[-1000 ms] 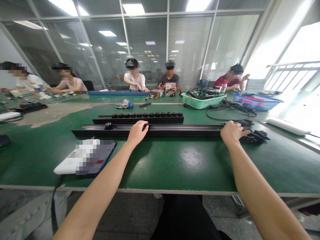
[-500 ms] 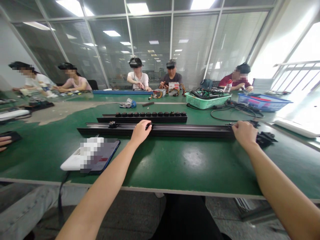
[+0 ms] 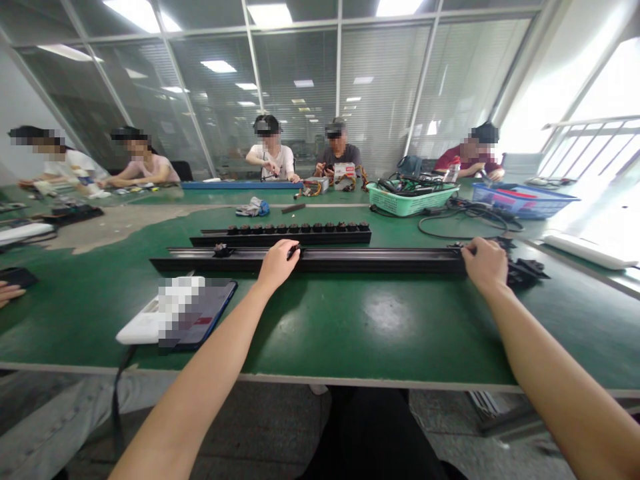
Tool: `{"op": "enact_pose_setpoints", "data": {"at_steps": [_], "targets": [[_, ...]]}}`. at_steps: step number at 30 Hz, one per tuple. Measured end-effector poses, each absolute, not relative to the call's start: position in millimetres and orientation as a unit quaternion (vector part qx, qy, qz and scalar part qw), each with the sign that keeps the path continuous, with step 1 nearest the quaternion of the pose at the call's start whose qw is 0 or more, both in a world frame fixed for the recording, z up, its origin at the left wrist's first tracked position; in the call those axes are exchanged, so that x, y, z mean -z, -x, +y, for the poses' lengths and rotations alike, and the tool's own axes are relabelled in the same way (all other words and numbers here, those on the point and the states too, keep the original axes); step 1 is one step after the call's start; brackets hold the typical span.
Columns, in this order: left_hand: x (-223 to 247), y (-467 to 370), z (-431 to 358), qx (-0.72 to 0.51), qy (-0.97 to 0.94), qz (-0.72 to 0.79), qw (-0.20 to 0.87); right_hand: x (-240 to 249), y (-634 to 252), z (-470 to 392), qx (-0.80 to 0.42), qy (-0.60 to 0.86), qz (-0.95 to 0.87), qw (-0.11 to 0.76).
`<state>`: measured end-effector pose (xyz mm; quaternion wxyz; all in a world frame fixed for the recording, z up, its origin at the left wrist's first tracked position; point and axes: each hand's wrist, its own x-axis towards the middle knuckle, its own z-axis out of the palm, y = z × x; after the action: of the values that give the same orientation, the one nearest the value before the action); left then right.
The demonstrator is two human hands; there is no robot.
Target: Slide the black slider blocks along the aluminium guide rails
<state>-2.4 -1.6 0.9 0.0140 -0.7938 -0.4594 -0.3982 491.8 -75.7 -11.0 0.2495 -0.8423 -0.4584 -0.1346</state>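
Observation:
A long black metal rail [image 3: 380, 261] lies across the green table in front of me. My left hand [image 3: 278, 263] is closed around a small black part [image 3: 294, 251] on the middle of the rail. Near the rail's right end, my right hand [image 3: 485, 261] has its fingers bent down; a dark piece [image 3: 456, 246] shows at its fingertips, but what they grip is hidden. Another small black fitting [image 3: 221, 250] sits in the rail's channel to the left. Behind it, a shorter black rail [image 3: 285, 237] carries a row of several round black fittings.
Black parts [image 3: 527, 272] lie beyond my right hand. A phone [image 3: 207, 320] and a white device [image 3: 140, 323] are front left. Farther back are a grey-blue cloth [image 3: 253, 207], a green basket [image 3: 413, 201] of cables and a blue basket [image 3: 525, 201]. Several people sit around the table.
The whole view has shifted slightly, with things appearing a little farther left. Both hands keep nearly the same places on the rail.

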Motion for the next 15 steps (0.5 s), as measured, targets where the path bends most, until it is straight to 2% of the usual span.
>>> {"op": "enact_pose_setpoints", "data": {"at_steps": [7, 15], "targets": [[-1, 3, -2, 0.397, 0.793, -0.461, 0.014, 14, -501, -77, 0.136, 0.852, -0.441, 0.247], [0, 3, 0, 0.397, 0.795, -0.458, 0.018, 22, -509, -72, 0.145, 0.845, -0.427, 0.287]]}}
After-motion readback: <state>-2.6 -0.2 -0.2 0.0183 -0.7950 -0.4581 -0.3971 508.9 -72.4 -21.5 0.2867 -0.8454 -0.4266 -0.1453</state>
